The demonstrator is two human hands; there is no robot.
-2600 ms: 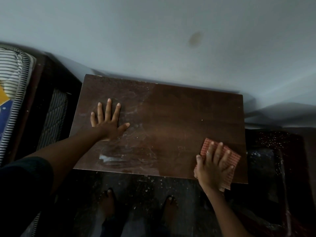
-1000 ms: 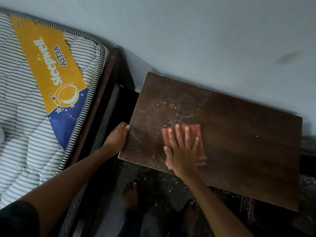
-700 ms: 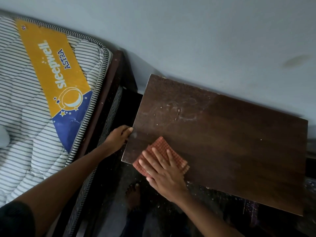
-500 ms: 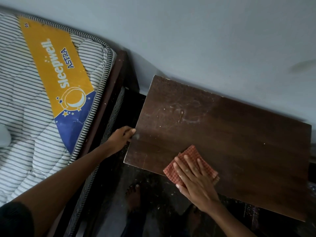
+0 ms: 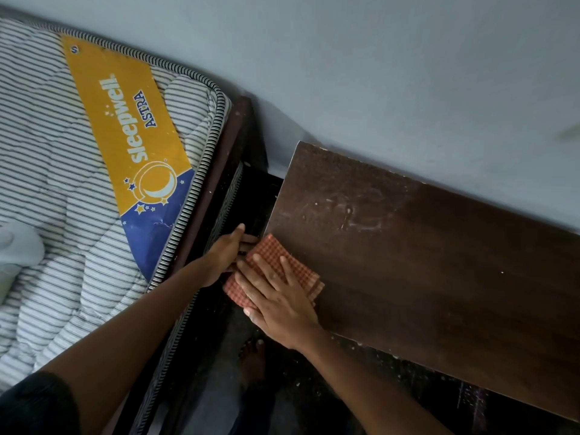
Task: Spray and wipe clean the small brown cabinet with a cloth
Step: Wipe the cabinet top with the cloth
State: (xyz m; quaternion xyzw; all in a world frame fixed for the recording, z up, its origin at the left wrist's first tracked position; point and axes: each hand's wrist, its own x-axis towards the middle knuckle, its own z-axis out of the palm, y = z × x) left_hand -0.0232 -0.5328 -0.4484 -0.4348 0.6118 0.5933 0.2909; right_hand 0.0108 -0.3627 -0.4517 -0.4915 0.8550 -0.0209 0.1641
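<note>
The small brown cabinet point(image 5: 423, 265) stands against the wall, its flat top dusty and smeared near the back left. A folded orange checked cloth point(image 5: 276, 262) lies over the top's near left corner, partly hanging past the edge. My right hand point(image 5: 276, 296) presses flat on the cloth with fingers spread. My left hand point(image 5: 227, 255) is beside the cabinet's left edge, fingers curled at the side panel and touching the cloth's edge. No spray bottle is in view.
A striped mattress point(image 5: 56, 221) with a yellow and blue label lies on a dark bed frame point(image 5: 219, 171) close to the cabinet's left side, leaving a narrow gap. A pale wall point(image 5: 376, 73) runs behind. My bare feet point(image 5: 251, 359) stand on the dark floor.
My right hand slid the cloth left along the front edge to the near left corner. My left hand stayed at the cabinet's left edge and now meets the cloth.
</note>
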